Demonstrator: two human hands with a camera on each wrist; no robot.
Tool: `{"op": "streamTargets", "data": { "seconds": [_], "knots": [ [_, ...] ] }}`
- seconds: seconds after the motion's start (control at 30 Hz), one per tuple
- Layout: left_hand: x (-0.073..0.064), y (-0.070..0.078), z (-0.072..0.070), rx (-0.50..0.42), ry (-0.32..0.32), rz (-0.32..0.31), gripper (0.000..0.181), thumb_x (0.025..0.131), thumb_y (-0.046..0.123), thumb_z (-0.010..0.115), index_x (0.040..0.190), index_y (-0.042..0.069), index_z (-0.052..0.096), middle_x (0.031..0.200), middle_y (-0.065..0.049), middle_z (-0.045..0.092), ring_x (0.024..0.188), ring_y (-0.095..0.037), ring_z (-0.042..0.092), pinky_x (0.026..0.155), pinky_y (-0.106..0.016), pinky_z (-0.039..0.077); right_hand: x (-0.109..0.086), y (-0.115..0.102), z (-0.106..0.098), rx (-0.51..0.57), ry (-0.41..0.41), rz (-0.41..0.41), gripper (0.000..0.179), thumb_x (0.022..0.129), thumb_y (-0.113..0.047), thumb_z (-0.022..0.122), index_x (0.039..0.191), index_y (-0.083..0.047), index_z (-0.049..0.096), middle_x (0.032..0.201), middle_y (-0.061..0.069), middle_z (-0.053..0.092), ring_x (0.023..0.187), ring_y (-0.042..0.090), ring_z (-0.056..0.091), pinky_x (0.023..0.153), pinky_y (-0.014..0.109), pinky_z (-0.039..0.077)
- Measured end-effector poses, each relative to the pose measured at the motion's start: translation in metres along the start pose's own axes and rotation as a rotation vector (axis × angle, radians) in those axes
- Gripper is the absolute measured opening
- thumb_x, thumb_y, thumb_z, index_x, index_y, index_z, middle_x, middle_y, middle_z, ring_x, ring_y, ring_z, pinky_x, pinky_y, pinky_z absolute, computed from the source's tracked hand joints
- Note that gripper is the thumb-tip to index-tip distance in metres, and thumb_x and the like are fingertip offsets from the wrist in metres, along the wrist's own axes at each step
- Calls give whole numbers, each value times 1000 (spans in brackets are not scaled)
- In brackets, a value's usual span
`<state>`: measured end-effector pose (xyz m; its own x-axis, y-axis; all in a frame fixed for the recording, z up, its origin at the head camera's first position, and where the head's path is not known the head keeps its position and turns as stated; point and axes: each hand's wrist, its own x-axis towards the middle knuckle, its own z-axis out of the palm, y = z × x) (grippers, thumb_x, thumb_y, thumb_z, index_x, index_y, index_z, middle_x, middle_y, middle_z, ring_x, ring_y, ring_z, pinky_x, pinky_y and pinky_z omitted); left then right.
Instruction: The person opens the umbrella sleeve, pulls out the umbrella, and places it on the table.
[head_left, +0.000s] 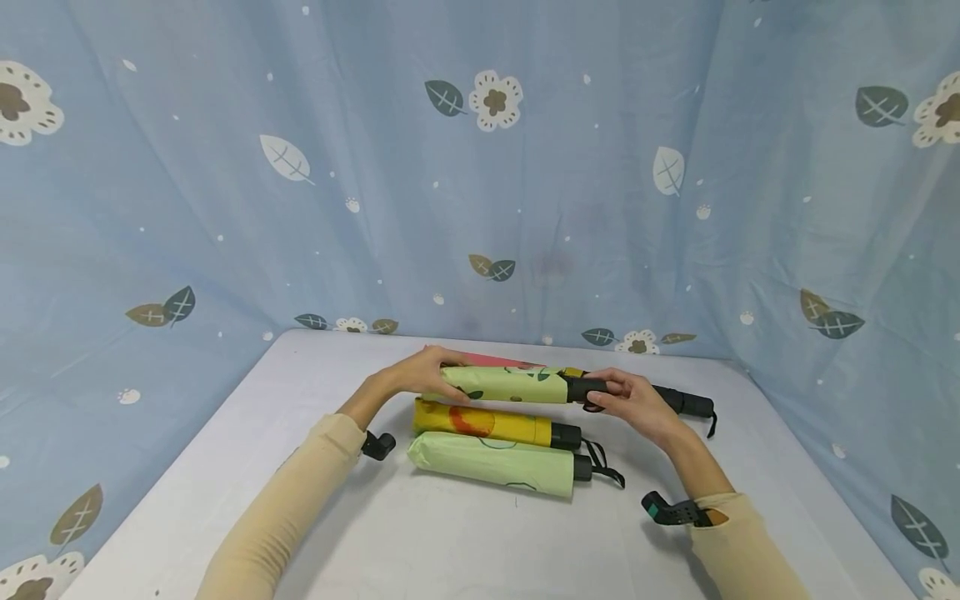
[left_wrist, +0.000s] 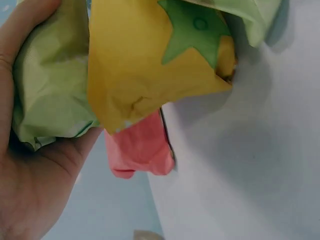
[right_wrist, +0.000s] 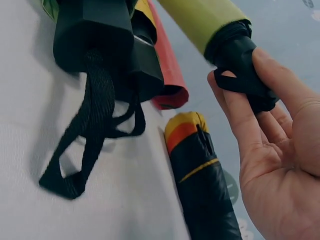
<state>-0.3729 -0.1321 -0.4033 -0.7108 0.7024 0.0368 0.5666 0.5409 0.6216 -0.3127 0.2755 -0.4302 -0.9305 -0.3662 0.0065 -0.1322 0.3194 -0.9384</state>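
Head view: fingers [right_wrist: 242, 117] of left hand [head_left: 420, 372] and right hand [head_left: 637, 407] gripped the farther green umbrella [head_left: 517, 385] over a white counter [head_left: 525, 550]; blue curtain [head_left: 585, 167] beyond.

Light-green patterned umbrella [head_left: 517, 387], folded, roughly horizontal (apparently aloft)

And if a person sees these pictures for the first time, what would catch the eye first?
Probably the light green umbrella, held by its cloth end in the left hand and by its black handle in the right hand. Nearer the camera, a yellow umbrella and a second green umbrella lie side by side on the white table. Behind hangs a flower-printed blue curtain.
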Motion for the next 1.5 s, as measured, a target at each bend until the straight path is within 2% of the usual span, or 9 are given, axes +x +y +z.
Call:
{"op": "streamTargets", "data": {
  "seconds": [0.13, 0.3, 0.57, 0.8, 0.9, 0.97, 1.03, 1.23, 1.5],
  "knots": [
    [0, 0, -1, -9, 11, -4, 59, 76, 42, 83, 129, 24, 63, 115, 4, 68, 91, -15, 61, 76, -32, 53, -1, 3, -3, 33, 8, 8, 55, 92, -35, 68, 140, -15, 50, 135, 17, 60, 107, 19, 69, 98, 41, 52],
    [2, 2, -2, -11, 37, -12, 65, 75, 44, 83, 133, 23, 62, 133, 2, 62, 108, -12, 60, 89, -33, 52, -2, 2, -4, 117, 2, 3, 56, 94, -30, 67, 144, -15, 48, 137, 14, 56, 110, 20, 68, 102, 46, 48],
    [5, 1, -2, -45, 11, -12, 65, 77, 41, 82, 135, 23, 60, 120, 4, 67, 81, -19, 65, 76, -33, 54, 0, 4, -2, 120, -13, 6, 60, 93, -28, 68, 146, -11, 47, 118, 12, 58, 106, 18, 68, 99, 43, 51],
    [3, -6, 0, -33, 17, -23, 62, 77, 41, 82, 134, 26, 60, 127, 4, 65, 92, -14, 60, 79, -32, 52, 2, 6, 2, 123, -13, -28, 54, 95, -28, 65, 144, -11, 49, 121, 6, 57, 107, 17, 62, 99, 49, 50],
    [1, -7, -1, -37, 16, -13, 62, 77, 42, 82, 133, 27, 60, 125, 5, 65, 94, -14, 61, 80, -33, 52, 2, 6, 3, 122, 1, -38, 53, 95, -30, 65, 143, -11, 50, 99, 0, 53, 92, 11, 57, 99, 45, 51],
    [0, -8, -2, -33, 13, -7, 61, 77, 43, 82, 133, 28, 60, 125, 5, 66, 96, -14, 61, 81, -34, 52, 2, 7, 3, 132, 18, -38, 52, 95, -30, 65, 142, -12, 52, 85, -3, 44, 78, 9, 49, 97, 40, 53],
    [0, -8, -3, -29, 9, -2, 61, 77, 42, 82, 133, 28, 60, 123, 5, 66, 96, -13, 61, 82, -34, 52, 1, 7, 2, 147, 30, -37, 51, 96, -29, 64, 142, -11, 52, 78, -3, 33, 72, 9, 42, 95, 34, 54],
    [-1, -10, -3, -26, -4, 7, 59, 77, 40, 83, 131, 29, 61, 114, 8, 68, 91, -15, 61, 78, -33, 52, -3, 9, -1, 167, 37, -32, 50, 97, -27, 62, 143, -9, 50, 81, -3, 37, 84, 9, 49, 93, 29, 54],
    [-2, -7, -1, -23, -2, 0, 56, 77, 41, 83, 128, 29, 62, 110, 6, 67, 88, -16, 60, 74, -32, 52, -8, 12, -5, 146, 47, -53, 49, 98, -28, 61, 142, -9, 51, 76, -4, 28, 63, 7, 31, 94, 30, 54]
  ]
}}
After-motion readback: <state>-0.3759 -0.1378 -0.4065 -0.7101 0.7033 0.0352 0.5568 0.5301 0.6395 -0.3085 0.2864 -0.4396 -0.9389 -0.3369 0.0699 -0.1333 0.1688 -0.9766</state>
